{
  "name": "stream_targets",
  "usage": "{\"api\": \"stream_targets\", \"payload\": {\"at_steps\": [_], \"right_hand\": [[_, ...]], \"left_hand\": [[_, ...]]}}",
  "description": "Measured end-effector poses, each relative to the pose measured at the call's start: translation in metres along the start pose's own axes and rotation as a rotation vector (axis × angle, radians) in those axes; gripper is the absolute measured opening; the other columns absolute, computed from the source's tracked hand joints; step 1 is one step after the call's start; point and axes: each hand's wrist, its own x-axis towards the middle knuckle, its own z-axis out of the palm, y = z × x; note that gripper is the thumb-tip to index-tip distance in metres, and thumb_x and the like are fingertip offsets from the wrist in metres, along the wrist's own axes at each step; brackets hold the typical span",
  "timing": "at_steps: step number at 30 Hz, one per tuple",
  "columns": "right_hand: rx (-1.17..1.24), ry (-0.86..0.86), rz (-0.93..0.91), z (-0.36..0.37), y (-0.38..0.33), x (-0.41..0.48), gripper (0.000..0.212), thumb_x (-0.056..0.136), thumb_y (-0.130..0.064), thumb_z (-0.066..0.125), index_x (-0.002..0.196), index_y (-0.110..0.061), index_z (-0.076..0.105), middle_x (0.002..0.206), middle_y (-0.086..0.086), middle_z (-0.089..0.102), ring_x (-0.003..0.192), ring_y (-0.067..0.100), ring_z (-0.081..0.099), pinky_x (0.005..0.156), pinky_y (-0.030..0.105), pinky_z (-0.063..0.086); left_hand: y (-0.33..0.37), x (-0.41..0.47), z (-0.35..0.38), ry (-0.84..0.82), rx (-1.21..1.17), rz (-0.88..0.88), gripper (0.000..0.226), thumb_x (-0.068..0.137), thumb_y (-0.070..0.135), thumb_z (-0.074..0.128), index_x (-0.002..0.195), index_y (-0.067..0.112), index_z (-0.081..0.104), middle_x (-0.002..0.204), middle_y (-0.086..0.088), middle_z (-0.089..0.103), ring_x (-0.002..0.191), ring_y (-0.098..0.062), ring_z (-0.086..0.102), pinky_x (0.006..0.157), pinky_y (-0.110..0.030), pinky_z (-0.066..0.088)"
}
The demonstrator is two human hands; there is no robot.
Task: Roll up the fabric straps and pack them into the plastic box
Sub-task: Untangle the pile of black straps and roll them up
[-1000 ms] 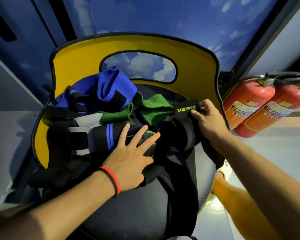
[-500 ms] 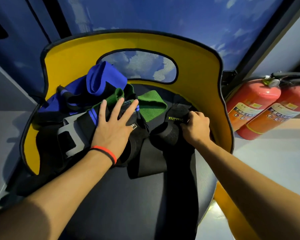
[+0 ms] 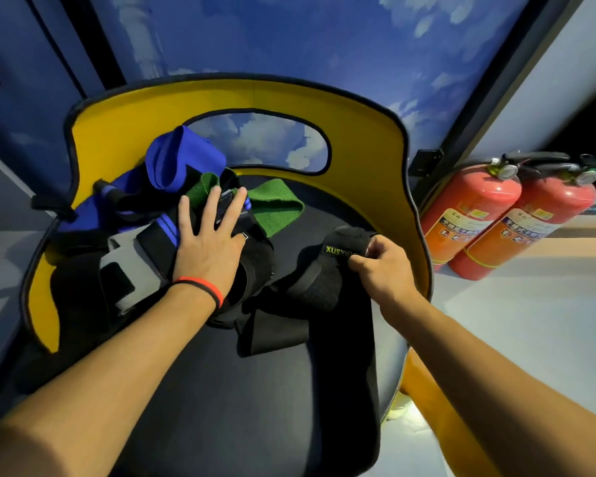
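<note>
Extinguishers (image 3: 472, 211) two, chair (image 3: 124, 132) one, right hand (image 3: 382, 266) pinching one black strap (image 3: 320, 284)

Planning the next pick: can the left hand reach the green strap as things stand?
Probably yes. The left hand lies flat on the strap pile, fingertips beside the green strap, most of which lies uncovered.

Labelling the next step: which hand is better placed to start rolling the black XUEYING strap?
Right: the right hand pinches the black XUEYING strap at its labelled end; the left hand lies flat on the strap pile.
</note>
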Motion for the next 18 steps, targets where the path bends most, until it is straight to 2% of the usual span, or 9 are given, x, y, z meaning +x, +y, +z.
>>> {"api": "stream_targets", "payload": {"at_steps": [2, 4, 6, 8, 10, 12, 14, 16, 18], "right_hand": [[0.151, -0.010, 0.000, -0.005, -0.011, -0.010, 0.026, 0.075, -0.009, 0.074, 0.074, -0.010, 0.048, 0.069, 0.009, 0.050, 0.069, 0.020, 0.045, 0.063, 0.037, 0.037], [0.258, -0.051, -0.015, -0.008, -0.025, -0.021, 0.023, 0.077, 0.001, 0.068, 0.075, -0.013, 0.050, 0.067, 0.004, 0.052, 0.068, 0.017, 0.047, 0.060, 0.035, 0.038], [0.334, -0.117, -0.032, -0.009, -0.040, -0.035, 0.027, 0.079, 0.009, 0.063, 0.076, -0.015, 0.052, 0.066, -0.001, 0.057, 0.065, 0.014, 0.052, 0.059, 0.031, 0.042], [0.392, -0.172, -0.050, -0.009, -0.053, -0.047, 0.029, 0.078, 0.012, 0.060, 0.077, -0.016, 0.054, 0.072, 0.004, 0.061, 0.071, 0.019, 0.057, 0.065, 0.035, 0.045], [0.442, -0.215, -0.052, -0.008, -0.068, -0.059, 0.031, 0.077, 0.014, 0.058, 0.075, -0.017, 0.053, 0.075, 0.008, 0.061, 0.074, 0.023, 0.058, 0.066, 0.036, 0.046], [0.467, -0.261, -0.052, -0.008, -0.078, -0.071, 0.030, 0.077, 0.014, 0.058, 0.076, -0.016, 0.054, 0.076, 0.010, 0.062, 0.074, 0.024, 0.059, 0.065, 0.035, 0.048], [0.462, -0.283, -0.044, -0.005, -0.082, -0.084, 0.023, 0.076, 0.011, 0.060, 0.080, -0.011, 0.055, 0.079, 0.012, 0.062, 0.076, 0.026, 0.060, 0.068, 0.039, 0.048], [0.421, -0.264, -0.026, 0.000, -0.081, -0.094, 0.018, 0.070, 0.000, 0.065, 0.085, -0.004, 0.055, 0.083, 0.017, 0.063, 0.079, 0.027, 0.059, 0.072, 0.044, 0.045], [0.371, -0.246, -0.011, 0.008, -0.081, -0.100, 0.018, 0.070, -0.004, 0.065, 0.086, -0.005, 0.057, 0.081, 0.019, 0.064, 0.077, 0.028, 0.058, 0.071, 0.044, 0.043]], "left_hand": [[-0.002, -0.005, -0.009, -0.045, -0.058, 0.070, 0.054, 0.091, 0.018, 0.030, 0.129, 0.036, 0.064, 0.165, -0.003, -0.026, 0.151, -0.042, -0.015, 0.115, -0.072, -0.005], [-0.007, -0.011, -0.021, -0.124, -0.137, 0.158, 0.066, 0.086, 0.002, 0.043, 0.138, 0.042, 0.055, 0.163, -0.002, -0.030, 0.149, -0.040, -0.025, 0.115, -0.070, -0.010], [-0.012, -0.019, -0.029, -0.193, -0.278, 0.231, 0.079, 0.077, -0.007, 0.050, 0.136, 0.046, 0.053, 0.162, 0.003, -0.031, 0.147, -0.033, -0.033, 0.116, -0.065, -0.016], [-0.018, -0.028, -0.035, -0.226, -0.464, 0.279, 0.076, 0.076, -0.010, 0.047, 0.128, 0.044, 0.059, 0.166, 0.008, -0.020, 0.149, -0.024, -0.031, 0.118, -0.057, -0.020], [-0.022, -0.036, -0.045, -0.226, -0.698, 0.264, 0.064, 0.082, -0.008, 0.047, 0.118, 0.041, 0.066, 0.166, 0.013, 0.008, 0.153, -0.014, -0.014, 0.121, -0.044, -0.018], [-0.023, -0.043, -0.064, -0.210, -1.150, 0.047, 0.047, 0.089, -0.003, 0.048, 0.112, 0.029, 0.073, 0.147, 0.015, 0.047, 0.149, -0.011, 0.025, 0.123, -0.023, 0.007], [-0.023, -0.051, -0.086, -0.211, -1.703, -0.198, 0.021, 0.095, 0.012, 0.058, 0.105, 0.019, 0.075, 0.118, 0.010, 0.070, 0.121, -0.010, 0.059, 0.104, -0.013, 0.039], [-0.018, -0.058, -0.097, -0.221, -1.957, -0.286, 0.013, 0.091, 0.032, 0.070, 0.101, 0.023, 0.072, 0.109, 0.002, 0.074, 0.100, -0.008, 0.069, 0.086, -0.022, 0.055], [-0.010, -0.065, -0.093, -0.197, -1.977, -0.339, 0.019, 0.088, 0.022, 0.073, 0.099, 0.033, 0.062, 0.107, 0.005, 0.072, 0.088, -0.001, 0.070, 0.070, -0.022, 0.057]]}}
